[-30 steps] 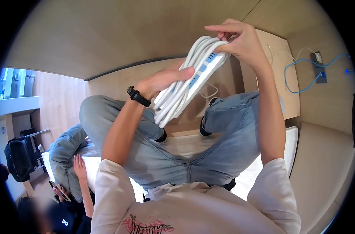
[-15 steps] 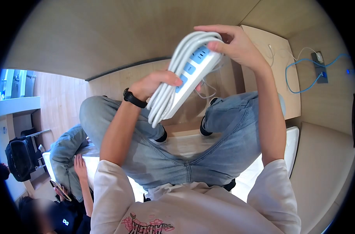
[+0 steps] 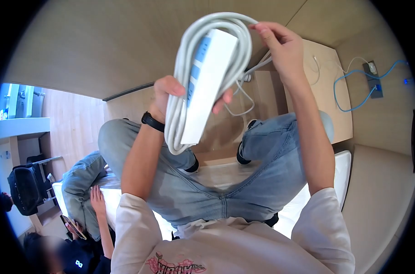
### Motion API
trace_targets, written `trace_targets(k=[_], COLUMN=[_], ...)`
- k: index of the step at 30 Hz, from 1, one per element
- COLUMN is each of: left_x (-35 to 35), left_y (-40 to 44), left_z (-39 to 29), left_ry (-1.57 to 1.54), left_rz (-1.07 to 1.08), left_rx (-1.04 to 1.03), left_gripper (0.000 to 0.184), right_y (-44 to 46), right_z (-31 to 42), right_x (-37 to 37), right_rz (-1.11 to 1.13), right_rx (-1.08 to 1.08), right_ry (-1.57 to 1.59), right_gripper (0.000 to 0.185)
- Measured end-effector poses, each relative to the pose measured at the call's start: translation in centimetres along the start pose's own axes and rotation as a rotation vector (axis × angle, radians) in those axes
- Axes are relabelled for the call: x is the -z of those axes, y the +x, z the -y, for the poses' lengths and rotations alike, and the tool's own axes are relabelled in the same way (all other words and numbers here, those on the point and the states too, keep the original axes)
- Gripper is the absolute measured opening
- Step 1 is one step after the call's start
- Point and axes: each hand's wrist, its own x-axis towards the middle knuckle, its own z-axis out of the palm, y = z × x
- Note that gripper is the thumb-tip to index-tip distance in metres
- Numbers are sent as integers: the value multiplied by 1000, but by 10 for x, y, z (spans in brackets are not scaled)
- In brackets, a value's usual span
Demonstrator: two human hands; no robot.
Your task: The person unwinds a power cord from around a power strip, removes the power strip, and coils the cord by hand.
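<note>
A white power strip [image 3: 212,86] with blue socket faces is held up over my knees, its long side turned to me. Loops of its white cable [image 3: 176,98] wrap lengthwise around it. My left hand [image 3: 167,93] grips strip and coils together, thumb on the near-left side and fingertips showing at the right. At the upper right end, my right hand [image 3: 282,45] pinches the cable between thumb and fingers, beside the outer loop. A loose length of cable hangs below that hand, behind the coil.
Wooden panel walls surround me. On the right are a wooden bedside surface [image 3: 337,91] and a wall outlet [image 3: 375,80] with blue and white cables. Another person [image 3: 86,246] sits at lower left, holding a phone [image 3: 73,227]. A black bag [image 3: 25,189] stands behind them.
The power strip has turned, showing more of its white side and less of its blue sockets. My right hand has moved from the strip's top end rightward, now pinching the cable.
</note>
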Motion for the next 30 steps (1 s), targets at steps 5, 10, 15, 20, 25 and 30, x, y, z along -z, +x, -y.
trace_targets(k=[5,10,15,20,25,30], left_x=[-3,-7,-6,-16,2,-8], left_y=[0,-3,-6,-7,-14,-14], left_z=[3,3,2,-13,-22,-34], left_ry=[67,212,313,243,283,452], left_rz=[3,-139,-234,-254,-175,-484], left_rx=[13,-2,10,-162,-286,-502], left_gripper=[80,74,80,78,75,63], right_y=[1,-11,-31,-32,-60,-99], right_z=[-5,-7,-18,-24,-10,-23], right_x=[-1,-22,-59,-52,-84,-95], right_rz=[-58,79,-36,164,268,599], right_rx=[-36,-160,-151,-361,-335,-307], right_ry=[12,43,280,423,497,244], right_gripper=[21,27,28,33,31,35])
